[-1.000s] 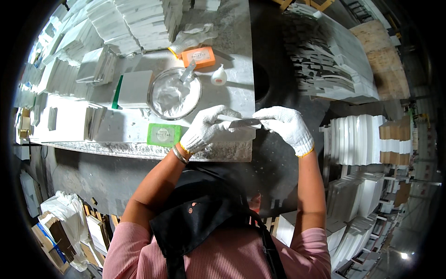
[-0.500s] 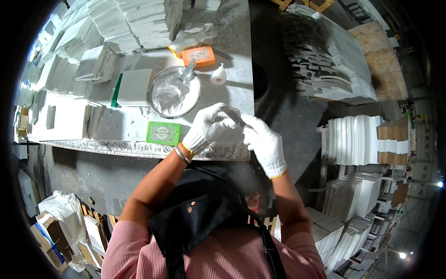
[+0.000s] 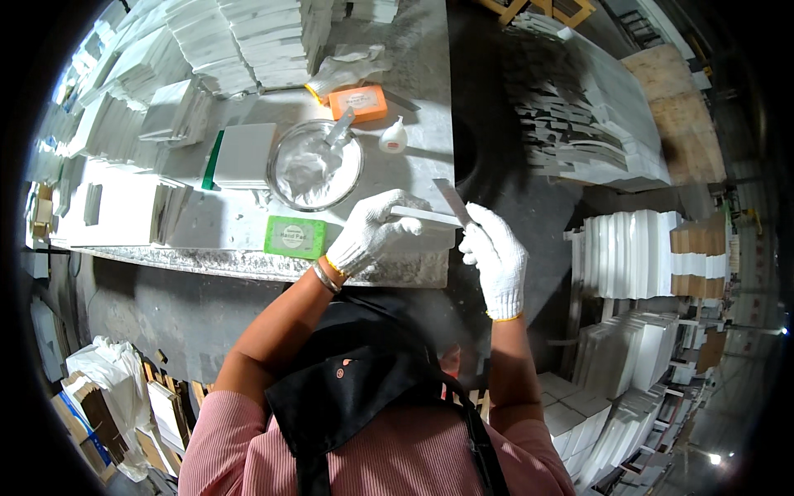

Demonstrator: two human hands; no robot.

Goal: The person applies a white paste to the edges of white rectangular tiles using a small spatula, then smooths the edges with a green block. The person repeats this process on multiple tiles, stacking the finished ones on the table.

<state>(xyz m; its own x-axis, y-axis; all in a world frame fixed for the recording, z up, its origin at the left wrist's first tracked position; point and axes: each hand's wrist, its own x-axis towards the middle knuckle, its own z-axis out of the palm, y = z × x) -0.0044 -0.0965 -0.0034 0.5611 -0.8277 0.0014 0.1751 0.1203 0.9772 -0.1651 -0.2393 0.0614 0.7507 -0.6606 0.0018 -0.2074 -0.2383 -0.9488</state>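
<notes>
i see the left hand in a white knit glove closed on a thin flat pale stone strip, pinching its near end so the strip sticks out level toward the right, just over the front right corner of the grey stone worktop. the right hand, also gloved, is closed on a narrow grey metal blade, prob a scraper or spatula, held upright w/ its tip rising past the far end of the strip. blade and strip meet or cross there; can't tell if they actually touch. my guess: the strip is kept level and clear of the top so the blade can work its edge freely.

taking the round metal bowl of white paste as the landmark: the strip and both hands are to its right and nearer the person. a small tool stands in the bowl at its far rim. a green rectangular pad lies just in front of the bowl. an orange flat box sits just behind it, and a small white squeeze bottle just to its right, all w/in reach. a white square tile on a green edge lies just left of the bowl. stacks of white tiles fill the top behind it.
</notes>
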